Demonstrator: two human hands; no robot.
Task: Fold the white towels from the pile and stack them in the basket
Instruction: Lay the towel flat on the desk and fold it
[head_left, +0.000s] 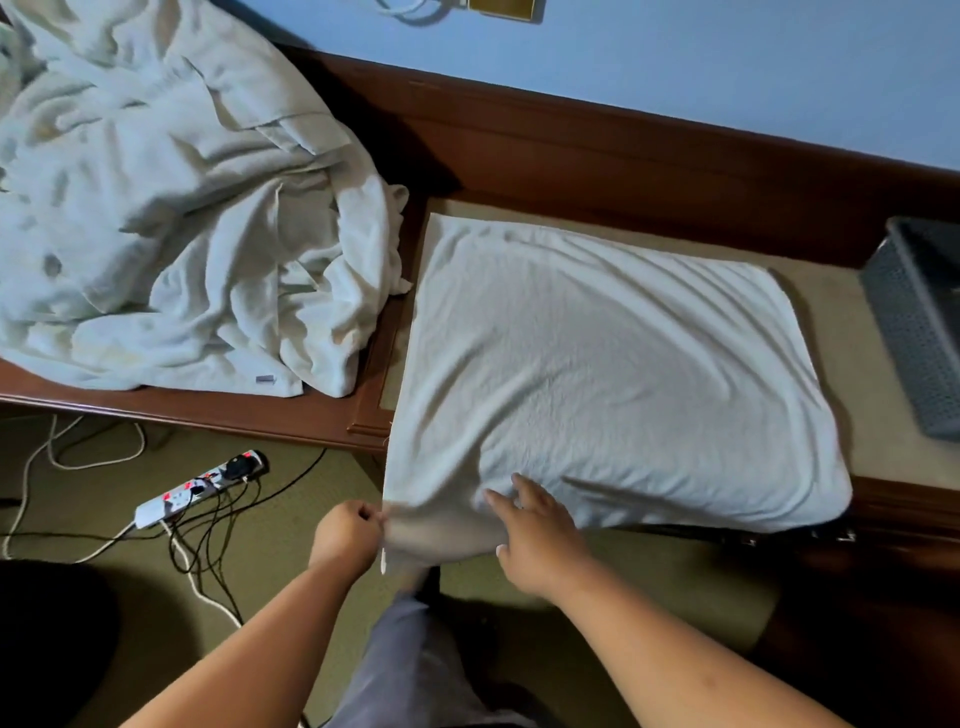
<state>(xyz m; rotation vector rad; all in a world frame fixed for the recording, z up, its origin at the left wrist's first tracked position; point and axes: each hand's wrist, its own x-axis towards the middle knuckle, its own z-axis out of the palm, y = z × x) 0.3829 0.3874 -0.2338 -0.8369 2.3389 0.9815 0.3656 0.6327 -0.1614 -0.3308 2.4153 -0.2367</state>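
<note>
A white towel (597, 364) lies spread, folded over, on the padded bench top, its near edge hanging off the front. My left hand (345, 535) pinches the towel's near left corner with curled fingers. My right hand (535, 535) rests on the near edge of the towel, fingers spread over the cloth and the thumb under the hanging part. The pile of white towels (171, 208) lies crumpled on the wooden surface at the left. The grey basket (919, 322) stands at the right edge of the view, only partly seen.
A dark wooden frame (571, 150) runs along the blue wall behind the bench. On the green carpet below lies a power strip (202, 486) with several cables. My grey trouser leg (415, 665) is at the bottom centre.
</note>
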